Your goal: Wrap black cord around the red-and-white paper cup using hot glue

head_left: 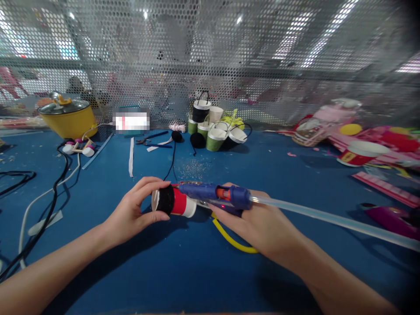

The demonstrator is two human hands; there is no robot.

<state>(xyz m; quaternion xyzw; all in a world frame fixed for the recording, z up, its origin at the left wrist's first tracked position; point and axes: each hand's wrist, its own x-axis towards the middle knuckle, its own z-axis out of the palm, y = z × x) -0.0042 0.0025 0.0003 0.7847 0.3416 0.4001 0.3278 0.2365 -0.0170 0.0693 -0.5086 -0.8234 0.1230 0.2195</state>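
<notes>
My left hand (136,210) grips a small paper cup (180,202) tipped on its side, its base toward the palm. Black yarn (166,199) is wound round the base end; the rest of the wall is red with a white rim. In my right hand (252,218) is a blue hot glue gun (203,191), its front end over the cup; whether the nozzle touches is hidden. A long clear glue stick (311,213) sticks out of its back. From the cup a black strand runs to a yarn ball (176,136).
Yarn-wrapped cups (216,138) cluster at the back by a perforated metal screen (210,52). Pliers (154,142) lie left of them. A yellow pot (68,120) and cables (54,192) are on the left. A red-and-white bowl (361,154) and craft scraps are right; a yellow strip (232,241) lies below the gun.
</notes>
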